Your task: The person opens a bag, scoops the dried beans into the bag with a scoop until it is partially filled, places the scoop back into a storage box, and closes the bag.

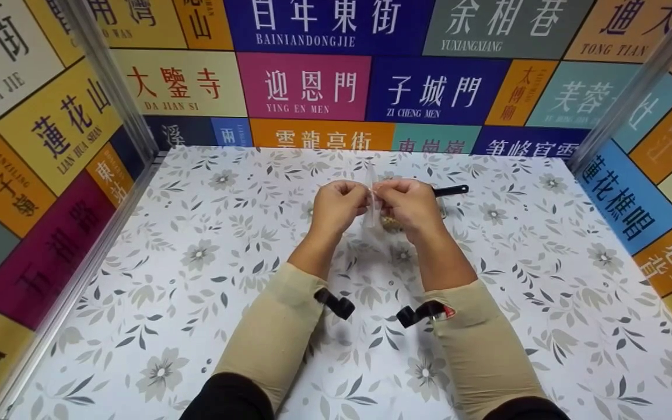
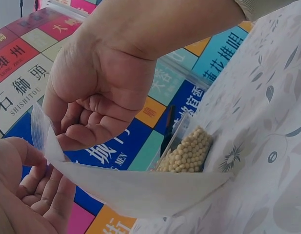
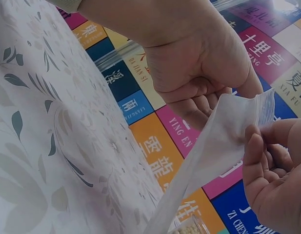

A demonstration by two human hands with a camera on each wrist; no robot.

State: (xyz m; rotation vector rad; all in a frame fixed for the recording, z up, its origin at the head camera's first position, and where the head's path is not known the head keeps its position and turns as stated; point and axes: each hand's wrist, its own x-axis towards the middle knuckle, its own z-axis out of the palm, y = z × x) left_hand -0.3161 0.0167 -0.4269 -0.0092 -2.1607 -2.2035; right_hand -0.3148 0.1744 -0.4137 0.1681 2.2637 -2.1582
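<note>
A translucent plastic zip bag (image 1: 371, 216) stands upright between the hands, its mouth at the top. My left hand (image 1: 336, 209) pinches one side of the bag near the zip strip (image 3: 266, 109). From the other side, my right hand (image 1: 413, 205) pinches the same edge, fingertips close to the left ones. The bag (image 2: 140, 190) looks flat, and I see nothing inside it. Behind the right hand, partly hidden, sits a clear box of pale yellow beans (image 2: 187, 152), probably soybeans. A black handle (image 1: 452, 191) sticks out to the right beside it.
A white tablecloth with grey flowers and leaves (image 1: 199, 256) covers the table. Panels with coloured place-name signs (image 1: 307, 87) rise along the back and both sides. Dark camera mounts (image 1: 336, 304) sit on both wrists.
</note>
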